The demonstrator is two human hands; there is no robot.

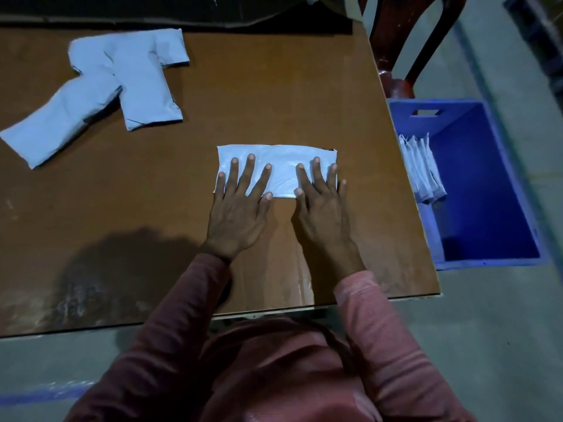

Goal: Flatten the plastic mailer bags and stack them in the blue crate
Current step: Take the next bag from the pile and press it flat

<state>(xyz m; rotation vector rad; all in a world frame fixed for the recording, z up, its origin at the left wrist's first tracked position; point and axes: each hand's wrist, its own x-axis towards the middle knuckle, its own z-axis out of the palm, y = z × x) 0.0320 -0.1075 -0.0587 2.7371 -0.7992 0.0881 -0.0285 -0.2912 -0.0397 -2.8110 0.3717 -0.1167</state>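
Observation:
A pale grey mailer bag lies flat on the brown table in front of me. My left hand presses on its left half with fingers spread straight. My right hand presses on its right half the same way. Several other mailer bags lie loose and overlapping at the table's far left. The blue crate stands on the floor at the table's right edge. Several flattened bags lean against the crate's left wall.
A dark wooden chair stands beyond the crate at the table's far right corner. The table's near edge runs just above my lap. Grey floor surrounds the crate.

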